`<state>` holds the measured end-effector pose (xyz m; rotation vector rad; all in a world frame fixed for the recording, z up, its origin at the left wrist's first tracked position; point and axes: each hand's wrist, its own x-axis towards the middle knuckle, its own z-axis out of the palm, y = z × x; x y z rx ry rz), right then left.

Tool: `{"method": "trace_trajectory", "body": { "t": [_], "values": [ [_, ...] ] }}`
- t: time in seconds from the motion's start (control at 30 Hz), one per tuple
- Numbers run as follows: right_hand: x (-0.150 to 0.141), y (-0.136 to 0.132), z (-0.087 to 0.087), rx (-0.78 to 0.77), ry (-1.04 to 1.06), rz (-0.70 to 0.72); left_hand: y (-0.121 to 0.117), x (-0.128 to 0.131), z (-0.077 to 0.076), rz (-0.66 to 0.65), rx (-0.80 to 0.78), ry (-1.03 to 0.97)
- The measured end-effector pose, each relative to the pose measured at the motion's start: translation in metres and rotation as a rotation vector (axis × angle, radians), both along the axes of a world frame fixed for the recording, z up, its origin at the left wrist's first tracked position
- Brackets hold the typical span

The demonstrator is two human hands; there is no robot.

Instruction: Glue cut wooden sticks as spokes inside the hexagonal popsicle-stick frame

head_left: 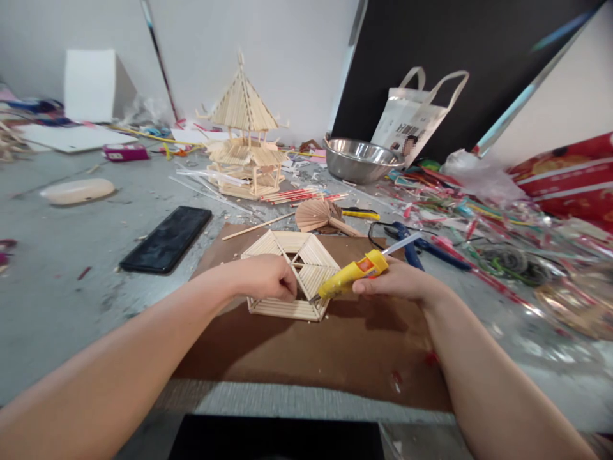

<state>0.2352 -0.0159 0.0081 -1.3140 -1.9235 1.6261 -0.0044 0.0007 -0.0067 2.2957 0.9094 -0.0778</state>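
Observation:
A flat six-sided frame of pale wooden sticks (287, 309) lies on a brown sheet (306, 358), with dark gaps near its middle. My right hand (390, 280) is wrapped round a yellow hot glue gun (352, 276), a clear glue stick rising from its back end. The gun's nozzle meets the frame near its lower right spoke. Over the frame's left half rests my left hand (272, 276), fingers curled down at the central gap. Whatever its fingertips pinch, if anything, is hidden beneath the hand.
Behind stands a stick-built pagoda model (246, 134). A black phone (167, 239) lies left, near a white mouse-shaped object (77, 191). A metal bowl (361, 160), yellow cutter (361, 214) and blue-handled pliers (409, 246) sit further back. Scraps and wrappers (498, 230) clutter the right.

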Motion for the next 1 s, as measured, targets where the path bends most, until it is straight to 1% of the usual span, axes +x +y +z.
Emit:
{"method": "trace_trajectory", "body": {
  "t": [0.17, 0.4, 0.5, 0.6, 0.87, 0.93, 1.0],
  "values": [
    [-0.001, 0.0, 0.002, -0.021, -0.016, 0.015, 0.0, 0.001, 0.0, -0.004, 0.017, 0.009],
    [0.004, -0.003, 0.008, -0.038, -0.089, -0.025, 0.001, 0.0, 0.0, -0.014, 0.009, 0.014],
    [0.008, -0.002, 0.008, -0.015, -0.059, -0.017, 0.001, -0.001, -0.001, -0.017, -0.002, 0.012],
    [0.014, 0.0, 0.005, 0.043, -0.023, -0.033, 0.001, -0.001, 0.0, -0.029, -0.024, 0.008],
    [0.019, 0.004, -0.003, 0.094, 0.02, -0.13, 0.002, -0.004, 0.005, 0.028, -0.008, -0.008],
    [0.019, 0.004, -0.005, 0.119, 0.051, -0.185, 0.001, -0.004, 0.006, 0.032, -0.021, -0.01],
    [0.019, 0.005, -0.006, 0.143, 0.104, -0.251, 0.0, -0.004, 0.008, 0.034, 0.0, -0.025]
  ]
}}
